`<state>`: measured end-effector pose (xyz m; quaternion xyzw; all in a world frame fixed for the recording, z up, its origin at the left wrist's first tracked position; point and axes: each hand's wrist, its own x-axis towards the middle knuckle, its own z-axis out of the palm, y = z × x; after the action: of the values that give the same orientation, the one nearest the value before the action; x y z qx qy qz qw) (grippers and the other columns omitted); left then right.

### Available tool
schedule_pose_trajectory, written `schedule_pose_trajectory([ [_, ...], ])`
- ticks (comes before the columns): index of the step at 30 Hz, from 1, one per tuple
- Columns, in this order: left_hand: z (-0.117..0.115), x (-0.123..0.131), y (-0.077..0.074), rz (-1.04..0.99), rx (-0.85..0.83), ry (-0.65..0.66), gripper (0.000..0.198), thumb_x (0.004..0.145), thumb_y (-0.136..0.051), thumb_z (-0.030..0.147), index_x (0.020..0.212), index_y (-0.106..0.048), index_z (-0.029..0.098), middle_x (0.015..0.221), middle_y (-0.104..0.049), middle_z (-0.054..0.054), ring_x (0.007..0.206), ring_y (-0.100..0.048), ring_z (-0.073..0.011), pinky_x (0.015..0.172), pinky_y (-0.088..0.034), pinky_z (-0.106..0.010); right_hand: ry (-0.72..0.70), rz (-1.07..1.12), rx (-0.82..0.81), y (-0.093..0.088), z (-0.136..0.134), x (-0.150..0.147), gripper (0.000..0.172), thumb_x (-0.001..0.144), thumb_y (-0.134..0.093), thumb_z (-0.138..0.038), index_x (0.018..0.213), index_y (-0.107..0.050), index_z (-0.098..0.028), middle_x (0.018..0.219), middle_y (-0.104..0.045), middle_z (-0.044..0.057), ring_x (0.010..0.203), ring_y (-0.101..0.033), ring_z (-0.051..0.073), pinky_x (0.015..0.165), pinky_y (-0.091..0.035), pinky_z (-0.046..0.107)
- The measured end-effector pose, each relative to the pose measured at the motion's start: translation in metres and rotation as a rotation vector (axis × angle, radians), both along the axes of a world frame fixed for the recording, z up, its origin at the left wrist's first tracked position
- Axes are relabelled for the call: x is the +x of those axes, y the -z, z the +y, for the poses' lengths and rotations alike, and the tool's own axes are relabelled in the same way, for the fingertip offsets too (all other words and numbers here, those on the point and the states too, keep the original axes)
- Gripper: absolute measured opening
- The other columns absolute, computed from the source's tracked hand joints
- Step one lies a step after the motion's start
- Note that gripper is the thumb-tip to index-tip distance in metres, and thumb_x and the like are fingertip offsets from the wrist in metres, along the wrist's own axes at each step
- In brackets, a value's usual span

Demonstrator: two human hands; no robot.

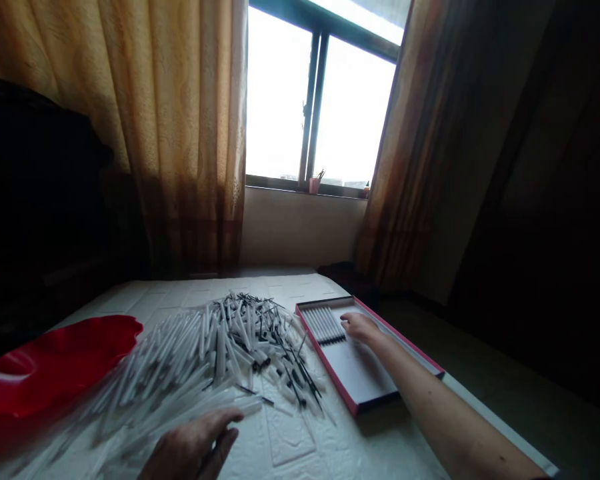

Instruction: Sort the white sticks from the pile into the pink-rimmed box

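Observation:
My left hand (193, 443) is at the bottom of the view, thumb and forefinger apart, with nothing visible between them. Just beyond it spreads a large pile of clear and whitish pen tubes (180, 353), mixed with thin black sticks (300, 373). To the right, my right hand (363, 328) reaches into a shallow box (353, 377) with a white floor and pink-red sides. Its fingers are bent close together beside a neat row of white pens with black ends (324, 325); whether anything is pinched in them is hidden.
A red scalloped plastic tray (55, 360) stands at the left of the pile. Everything lies on a table with a white embossed cover (290, 433). Behind are patterned curtains (190, 120) and a bright window, with a pink cup (314, 185) on its sill.

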<state>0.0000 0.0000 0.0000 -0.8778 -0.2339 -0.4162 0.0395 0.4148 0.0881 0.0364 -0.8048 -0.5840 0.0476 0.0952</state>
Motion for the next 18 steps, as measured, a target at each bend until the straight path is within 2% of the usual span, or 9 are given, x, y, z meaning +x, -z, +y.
schedule_pose_trajectory([
  [4,0.004,-0.004,-0.009,-0.019,0.12,-0.135,0.039,0.11,-0.038,0.045,0.099,-0.07,0.025,0.087,-0.084,0.002,0.076,-0.081,-0.0138,0.072,-0.063,-0.016,-0.088,-0.035,0.16,-0.007,-0.022,-0.018,0.027,0.101,-0.064,-0.034,0.123,-0.064,-0.02,0.128,-0.065,0.009,0.106,-0.067,0.024,0.091,-0.057,0.045],
  [8,0.017,-0.013,-0.008,-0.031,0.152,-0.24,0.047,0.11,-0.035,0.044,0.094,-0.072,0.02,0.084,-0.082,-0.005,0.075,-0.081,-0.0195,0.069,-0.064,-0.026,-0.26,-0.054,0.407,-0.006,-0.048,-0.063,0.021,0.103,-0.058,-0.025,0.12,-0.067,-0.02,0.121,-0.07,0.008,0.103,-0.069,0.022,0.092,-0.056,0.042],
  [11,0.023,-0.016,-0.004,0.002,0.157,-0.265,0.046,0.11,-0.035,0.041,0.093,-0.072,0.02,0.082,-0.08,-0.006,0.074,-0.078,-0.0207,0.069,-0.062,-0.03,-0.432,-0.055,0.605,0.007,-0.066,-0.108,0.029,0.103,-0.047,-0.017,0.12,-0.071,-0.021,0.117,-0.073,0.01,0.103,-0.07,0.022,0.092,-0.054,0.033],
  [14,0.026,-0.015,0.0,0.05,0.155,-0.252,0.042,0.109,-0.036,0.037,0.094,-0.073,0.021,0.081,-0.078,-0.005,0.073,-0.076,-0.0218,0.069,-0.061,-0.033,-0.597,-0.065,0.756,0.023,-0.076,-0.143,0.03,0.098,-0.05,-0.014,0.116,-0.072,-0.021,0.113,-0.075,0.011,0.104,-0.07,0.023,0.093,-0.054,0.034],
  [18,0.027,-0.014,0.007,0.11,0.145,-0.225,0.039,0.107,-0.038,0.037,0.1,-0.074,0.022,0.088,-0.08,-0.006,0.081,-0.077,-0.0248,0.072,-0.061,-0.037,-0.723,-0.09,0.885,0.037,-0.076,-0.156,0.031,0.093,-0.051,-0.01,0.114,-0.071,-0.022,0.107,-0.075,0.009,0.098,-0.069,0.024,0.089,-0.055,0.037],
])
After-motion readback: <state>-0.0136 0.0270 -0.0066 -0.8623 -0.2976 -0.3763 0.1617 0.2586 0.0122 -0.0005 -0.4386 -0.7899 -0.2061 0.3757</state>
